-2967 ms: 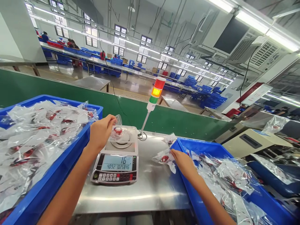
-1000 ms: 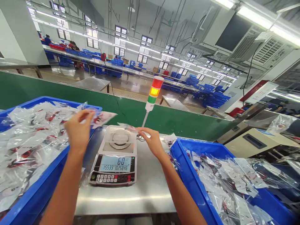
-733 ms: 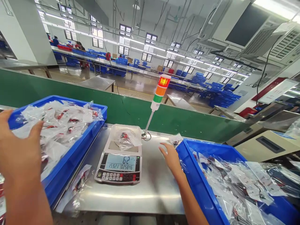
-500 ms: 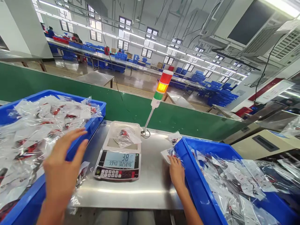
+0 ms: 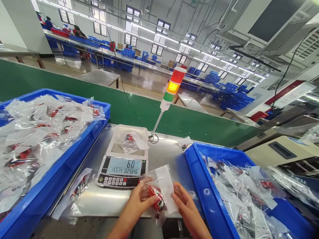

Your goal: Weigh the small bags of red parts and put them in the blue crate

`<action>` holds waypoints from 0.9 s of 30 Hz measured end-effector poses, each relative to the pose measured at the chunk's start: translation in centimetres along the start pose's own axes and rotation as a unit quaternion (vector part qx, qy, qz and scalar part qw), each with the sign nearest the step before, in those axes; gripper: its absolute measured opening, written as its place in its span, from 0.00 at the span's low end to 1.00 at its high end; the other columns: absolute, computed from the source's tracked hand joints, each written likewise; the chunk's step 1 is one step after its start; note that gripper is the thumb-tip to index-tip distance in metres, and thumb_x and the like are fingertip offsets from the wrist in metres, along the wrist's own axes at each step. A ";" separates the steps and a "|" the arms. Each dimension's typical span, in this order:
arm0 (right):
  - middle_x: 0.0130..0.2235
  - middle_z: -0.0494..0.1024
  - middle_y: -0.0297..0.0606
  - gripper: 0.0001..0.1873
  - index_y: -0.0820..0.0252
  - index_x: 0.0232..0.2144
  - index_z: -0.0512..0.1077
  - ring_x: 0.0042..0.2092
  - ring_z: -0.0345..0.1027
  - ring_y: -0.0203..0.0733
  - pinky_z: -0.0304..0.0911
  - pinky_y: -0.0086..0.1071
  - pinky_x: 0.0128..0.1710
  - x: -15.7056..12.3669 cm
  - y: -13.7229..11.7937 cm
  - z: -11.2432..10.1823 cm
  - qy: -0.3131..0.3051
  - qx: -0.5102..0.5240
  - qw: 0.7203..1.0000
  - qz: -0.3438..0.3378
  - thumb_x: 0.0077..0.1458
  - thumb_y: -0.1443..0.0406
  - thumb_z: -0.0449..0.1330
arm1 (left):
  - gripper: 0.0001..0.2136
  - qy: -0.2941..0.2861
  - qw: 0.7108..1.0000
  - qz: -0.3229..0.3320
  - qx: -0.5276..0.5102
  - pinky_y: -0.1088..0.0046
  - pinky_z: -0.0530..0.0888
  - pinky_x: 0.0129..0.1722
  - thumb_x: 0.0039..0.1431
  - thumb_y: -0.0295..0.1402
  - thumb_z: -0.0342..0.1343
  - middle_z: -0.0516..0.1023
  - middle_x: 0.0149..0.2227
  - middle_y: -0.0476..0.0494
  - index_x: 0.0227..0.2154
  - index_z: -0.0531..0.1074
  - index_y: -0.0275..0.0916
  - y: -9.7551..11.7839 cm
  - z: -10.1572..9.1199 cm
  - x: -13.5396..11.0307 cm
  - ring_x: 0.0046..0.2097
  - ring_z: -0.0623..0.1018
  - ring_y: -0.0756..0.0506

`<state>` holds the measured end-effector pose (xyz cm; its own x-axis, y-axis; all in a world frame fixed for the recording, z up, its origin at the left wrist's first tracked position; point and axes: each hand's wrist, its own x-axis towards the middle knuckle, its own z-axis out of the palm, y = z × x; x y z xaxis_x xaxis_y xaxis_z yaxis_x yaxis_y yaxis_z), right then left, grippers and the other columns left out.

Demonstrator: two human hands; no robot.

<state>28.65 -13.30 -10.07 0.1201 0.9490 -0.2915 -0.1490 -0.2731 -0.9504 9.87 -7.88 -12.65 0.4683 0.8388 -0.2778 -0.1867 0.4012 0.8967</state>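
Clear plastic bag [image 5: 159, 191] with a white label strip [image 5: 164, 187] and red parts inside sits just in front of the digital scale [image 5: 122, 167], pinched by the left hand [image 5: 133, 205], fingers closed, while the right hand [image 5: 188, 207] rests spread against its edge.

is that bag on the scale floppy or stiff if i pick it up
The clear plastic bag is probably floppy, its film lying creased and slack. The red part inside likely makes one firmer lump, and the glossy film may slip.
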 end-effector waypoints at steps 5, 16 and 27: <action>0.31 0.84 0.43 0.25 0.60 0.29 0.78 0.33 0.78 0.50 0.72 0.34 0.31 0.6 0.6 0.4 0.095 -0.098 0.989 -0.055 0.43 0.44 0.70 | 0.19 0.021 0.998 0.024 0.062 0.63 0.81 0.44 0.51 0.43 0.65 0.83 0.43 0.38 0.43 0.73 0.38 1.0 0.1 -0.4 0.45 0.83 0.38; 0.39 0.85 0.42 0.19 0.58 0.37 0.81 0.37 0.79 0.48 0.72 0.34 0.37 5.9 -7.4 0.9 0.254 -0.312 0.870 -0.284 0.58 0.51 0.59 | 0.13 0.161 0.733 0.379 0.542 0.46 0.60 0.68 0.63 0.30 0.49 0.80 0.53 0.42 0.41 0.80 0.40 13.0 -7.6 6.9 0.63 0.71 0.37; 0.50 0.82 0.42 0.23 0.54 0.48 0.78 0.54 0.74 0.49 0.66 0.42 0.56 9.1 -12.2 9.8 -0.064 -0.268 0.898 -0.344 0.66 0.48 0.51 | 0.15 0.369 0.784 0.344 0.361 0.74 0.77 0.35 0.58 0.49 0.56 0.84 0.32 0.53 0.31 0.79 0.44 17.1 -7.3 -4.0 0.34 0.82 0.45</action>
<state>21.95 0.24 -0.11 -0.1170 0.9228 0.3670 0.4145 0.3812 -0.8264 -1.51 -1.70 1.33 -0.2061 0.8572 0.4720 0.4875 -0.3284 0.8091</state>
